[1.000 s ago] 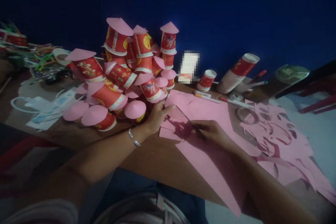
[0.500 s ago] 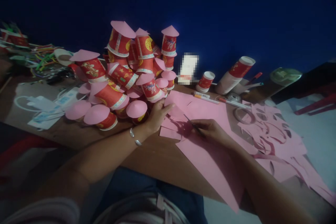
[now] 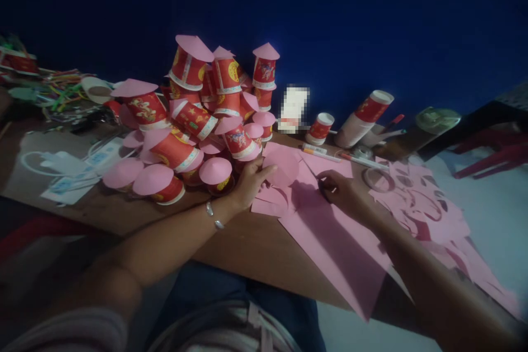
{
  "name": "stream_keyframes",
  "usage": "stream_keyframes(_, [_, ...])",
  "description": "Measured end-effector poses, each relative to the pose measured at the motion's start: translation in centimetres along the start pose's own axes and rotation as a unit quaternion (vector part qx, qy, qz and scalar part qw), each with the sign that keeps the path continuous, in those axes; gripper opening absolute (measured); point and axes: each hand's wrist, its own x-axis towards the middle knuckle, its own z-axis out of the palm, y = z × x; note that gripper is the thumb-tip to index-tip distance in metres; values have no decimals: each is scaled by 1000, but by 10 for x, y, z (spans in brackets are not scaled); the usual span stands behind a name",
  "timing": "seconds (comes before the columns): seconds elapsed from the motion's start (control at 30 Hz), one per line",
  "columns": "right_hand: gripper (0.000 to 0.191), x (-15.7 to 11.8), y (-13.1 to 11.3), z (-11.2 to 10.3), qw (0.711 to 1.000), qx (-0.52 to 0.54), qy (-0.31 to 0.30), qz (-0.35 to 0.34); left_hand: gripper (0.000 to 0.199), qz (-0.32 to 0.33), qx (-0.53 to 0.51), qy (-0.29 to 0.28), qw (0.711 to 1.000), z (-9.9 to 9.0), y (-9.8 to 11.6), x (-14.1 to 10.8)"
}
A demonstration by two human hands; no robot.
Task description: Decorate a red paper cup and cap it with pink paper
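My left hand [image 3: 252, 182] pinches the left edge of a round pink paper disc [image 3: 282, 168] between thumb and fingers. To its right, my right hand [image 3: 336, 187] is closed on dark scissors [image 3: 310, 168], whose thin blades point up and left beside the disc. Under both hands lie more pink pieces and a large pink sheet [image 3: 342, 256] that reaches the table's front edge. Just left of my left hand stands a small red cup with a pink cone top [image 3: 215, 171].
A pile of red cups with pink cones [image 3: 192, 118] rises at centre left. A power strip [image 3: 84, 170] lies at left. Behind are a cup stack [image 3: 365, 116] and markers [image 3: 315, 149]; at right, a tape roll [image 3: 378, 180] and pink scraps [image 3: 433, 203].
My right hand and the scissors have moved right and slightly up, away from my left hand. The round outline of the disc now shows more fully. My left hand has barely moved.
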Motion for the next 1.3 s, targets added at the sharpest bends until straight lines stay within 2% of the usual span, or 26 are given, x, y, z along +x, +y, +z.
stream_keyframes(0.1, [26,-4,3,-14,997,-69,37,-5,34,1,0,-8,1000,0,-2,0])
stream_keyframes(0.17, [27,-7,4,-17,991,-125,37,-18,35,4,-22,-19,1000,1,-3,0])
stream_keyframes(0.33, [38,-13,10,-8,962,-260,-50,-63,44,36,-64,-41,996,4,-4,0])
stream_keyframes(0.5, [43,-13,14,-4,945,-310,-81,-59,43,23,-71,-65,995,4,-4,0])
stream_keyframes(0.7, [37,-18,-8,-3,927,-358,-51,-98,41,6,-66,-69,995,2,-8,0])
stream_keyframes(0.8, [37,-18,-15,5,930,-340,-54,-125,36,-11,-52,-71,996,3,-8,-1])
stream_keyframes(0.93, [37,-12,-10,10,951,-267,-42,-151,33,-28,-13,-73,997,4,-5,-2])
stream_keyframes(1.1, [36,-10,-6,9,976,-174,-21,-129,37,-56,8,-60,997,5,0,-3])
stream_keyframes(1.3, [31,-1,-12,16,996,-26,-4,-89,42,-90,35,-73,993,7,4,-5])
